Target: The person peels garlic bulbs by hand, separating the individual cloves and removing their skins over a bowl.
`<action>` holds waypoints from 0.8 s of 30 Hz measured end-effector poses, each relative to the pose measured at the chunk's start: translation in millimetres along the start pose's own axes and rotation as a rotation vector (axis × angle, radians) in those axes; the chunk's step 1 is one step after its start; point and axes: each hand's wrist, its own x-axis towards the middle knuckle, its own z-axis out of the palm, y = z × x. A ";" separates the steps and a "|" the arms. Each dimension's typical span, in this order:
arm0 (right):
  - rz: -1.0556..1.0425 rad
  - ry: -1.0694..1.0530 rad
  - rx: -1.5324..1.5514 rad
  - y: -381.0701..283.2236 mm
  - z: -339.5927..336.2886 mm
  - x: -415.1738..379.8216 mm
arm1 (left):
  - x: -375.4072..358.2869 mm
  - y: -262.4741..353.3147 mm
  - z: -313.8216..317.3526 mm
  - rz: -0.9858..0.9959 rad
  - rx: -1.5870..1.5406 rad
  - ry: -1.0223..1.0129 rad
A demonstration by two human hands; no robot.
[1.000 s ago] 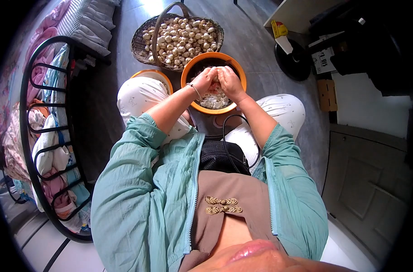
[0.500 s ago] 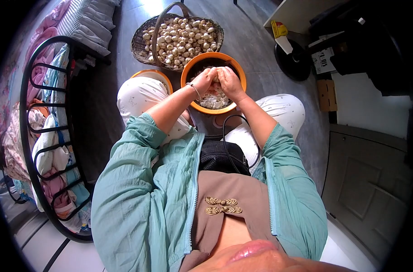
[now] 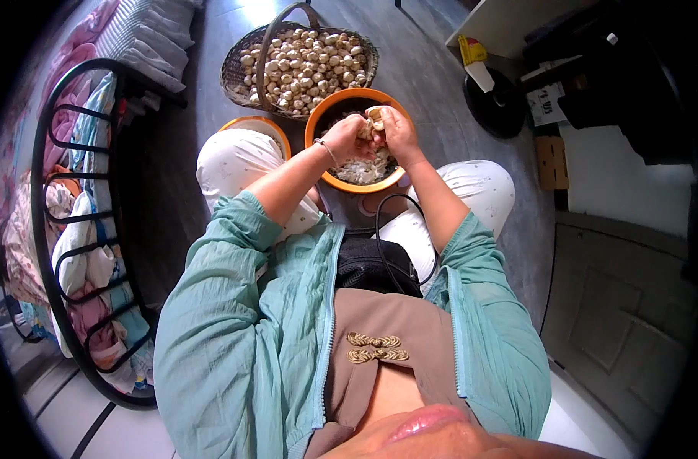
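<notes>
Over an orange-rimmed bucket [image 3: 364, 188], my left hand [image 3: 345, 140] is closed around a pale piece of garlic, mostly hidden by the fingers. My right hand [image 3: 399, 135] grips a garlic bulb [image 3: 376, 118], its whitish side showing between thumb and fingers. The two hands are close together, fingertips almost touching. Below them, white papery garlic skins [image 3: 360, 170] lie in the bucket. A wicker basket [image 3: 231, 83] heaped with whole garlic bulbs [image 3: 307, 69] stands just beyond the bucket.
A second orange-rimmed container [image 3: 285, 144] sits beside my left knee, partly covered by it. To the left is a black metal frame [image 3: 39, 222] with clothes and bedding behind it. A black round base [image 3: 496, 103] and a cardboard box [image 3: 552, 162] stand at the right.
The hands have parted slightly from being pressed together, the right one turning and shifting right. Pale garlic now shows between them.
</notes>
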 end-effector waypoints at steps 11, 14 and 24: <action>0.073 -0.008 0.075 -7.9 1.0 -2.0 | 6.8 3.8 -17.8 0.003 -0.082 -0.054; 0.133 -0.009 0.171 -7.7 -1.8 -2.4 | 11.4 1.4 -17.8 0.070 -0.080 -0.014; 0.204 0.139 0.383 -2.3 -5.3 1.7 | 15.9 -0.1 -25.7 0.156 -0.045 0.028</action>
